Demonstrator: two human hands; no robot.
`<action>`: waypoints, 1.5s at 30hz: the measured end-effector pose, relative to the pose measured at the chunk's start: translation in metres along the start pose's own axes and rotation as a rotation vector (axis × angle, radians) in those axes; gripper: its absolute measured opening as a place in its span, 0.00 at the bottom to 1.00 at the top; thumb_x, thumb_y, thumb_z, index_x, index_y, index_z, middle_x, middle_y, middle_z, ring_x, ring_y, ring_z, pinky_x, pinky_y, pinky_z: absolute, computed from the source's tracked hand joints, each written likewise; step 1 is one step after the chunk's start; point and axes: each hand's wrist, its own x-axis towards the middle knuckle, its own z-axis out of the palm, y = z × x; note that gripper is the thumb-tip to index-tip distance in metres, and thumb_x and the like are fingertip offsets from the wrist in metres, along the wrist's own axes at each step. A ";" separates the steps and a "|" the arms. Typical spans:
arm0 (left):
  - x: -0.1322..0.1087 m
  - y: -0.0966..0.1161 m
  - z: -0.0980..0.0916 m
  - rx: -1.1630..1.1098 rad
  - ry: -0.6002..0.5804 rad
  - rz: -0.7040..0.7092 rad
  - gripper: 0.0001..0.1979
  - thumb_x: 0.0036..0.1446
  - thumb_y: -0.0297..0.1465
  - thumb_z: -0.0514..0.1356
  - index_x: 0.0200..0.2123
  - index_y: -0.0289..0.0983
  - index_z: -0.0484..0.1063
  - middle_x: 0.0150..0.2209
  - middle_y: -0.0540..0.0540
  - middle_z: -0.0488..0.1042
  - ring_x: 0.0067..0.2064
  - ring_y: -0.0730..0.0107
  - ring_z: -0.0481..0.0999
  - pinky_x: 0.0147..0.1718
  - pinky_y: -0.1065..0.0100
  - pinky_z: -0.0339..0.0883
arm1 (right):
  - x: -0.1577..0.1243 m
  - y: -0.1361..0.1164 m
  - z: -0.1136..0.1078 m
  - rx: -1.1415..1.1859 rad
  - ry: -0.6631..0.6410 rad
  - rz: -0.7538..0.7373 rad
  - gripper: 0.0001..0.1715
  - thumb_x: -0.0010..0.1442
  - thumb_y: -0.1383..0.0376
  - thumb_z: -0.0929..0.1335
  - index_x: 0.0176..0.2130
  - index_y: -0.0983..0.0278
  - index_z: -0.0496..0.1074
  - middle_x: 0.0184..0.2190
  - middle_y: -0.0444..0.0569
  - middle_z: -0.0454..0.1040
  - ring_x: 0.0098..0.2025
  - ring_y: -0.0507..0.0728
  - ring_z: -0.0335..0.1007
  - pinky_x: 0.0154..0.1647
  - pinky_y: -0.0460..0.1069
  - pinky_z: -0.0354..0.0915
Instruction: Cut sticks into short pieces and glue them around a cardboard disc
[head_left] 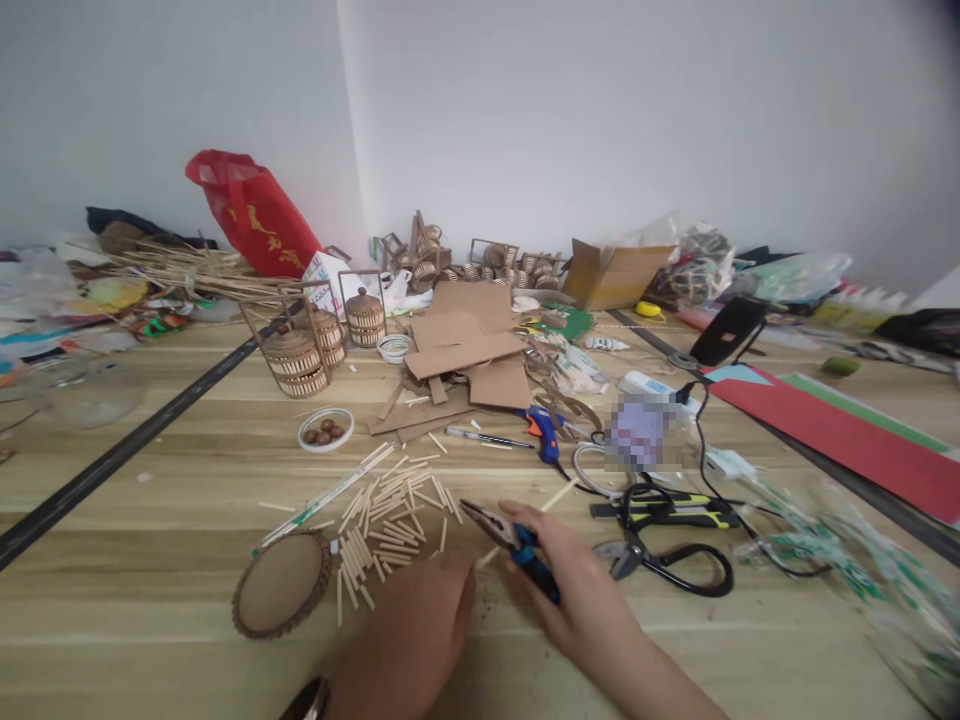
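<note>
My right hand is closed around blue-handled pliers whose jaws point left toward a scatter of several short cut wooden sticks on the wooden table. My left hand rests low on the table, palm down, just below the sticks, its fingers blurred. A round cardboard disc with a woven rim lies to the left of it.
Black scissors, yellow-black cutters, a blue glue gun, cardboard pieces, small woven baskets, a dish of nuts, a red bag, coloured paper sheets and cables crowd the table.
</note>
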 end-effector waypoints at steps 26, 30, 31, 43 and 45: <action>-0.008 0.031 0.001 0.336 -0.151 -0.142 0.22 0.60 0.17 0.45 0.45 0.33 0.76 0.43 0.32 0.79 0.43 0.50 0.80 0.40 0.57 0.71 | -0.001 -0.020 0.018 -0.402 -0.078 0.164 0.04 0.60 0.67 0.65 0.38 0.62 0.68 0.35 0.53 0.77 0.38 0.63 0.73 0.42 0.54 0.57; -0.002 0.006 0.002 0.023 -0.036 0.073 0.16 0.66 0.28 0.47 0.39 0.35 0.75 0.39 0.37 0.79 0.41 0.57 0.78 0.39 0.64 0.67 | 0.004 -0.012 0.004 -0.117 -0.166 0.258 0.06 0.61 0.65 0.63 0.40 0.62 0.66 0.34 0.50 0.75 0.36 0.60 0.71 0.35 0.50 0.59; 0.000 -0.001 0.001 -0.081 -0.029 0.086 0.17 0.66 0.32 0.48 0.33 0.36 0.74 0.33 0.40 0.79 0.36 0.59 0.78 0.35 0.66 0.65 | 0.005 -0.009 0.000 -0.017 -0.185 0.248 0.06 0.61 0.64 0.63 0.40 0.61 0.66 0.33 0.49 0.74 0.35 0.58 0.70 0.35 0.49 0.59; 0.009 -0.013 0.000 -0.962 -0.202 -0.067 0.22 0.56 0.52 0.55 0.31 0.37 0.66 0.22 0.51 0.71 0.24 0.70 0.71 0.27 0.69 0.65 | 0.009 -0.009 -0.018 0.270 -0.201 0.147 0.05 0.60 0.63 0.63 0.38 0.62 0.65 0.32 0.45 0.71 0.33 0.55 0.67 0.35 0.48 0.62; 0.010 -0.012 0.003 -0.997 -0.220 -0.096 0.24 0.52 0.54 0.57 0.31 0.36 0.67 0.25 0.49 0.74 0.27 0.68 0.75 0.30 0.66 0.67 | 0.007 -0.011 -0.014 0.270 -0.226 0.120 0.08 0.60 0.65 0.64 0.42 0.62 0.67 0.35 0.48 0.73 0.36 0.56 0.70 0.37 0.48 0.63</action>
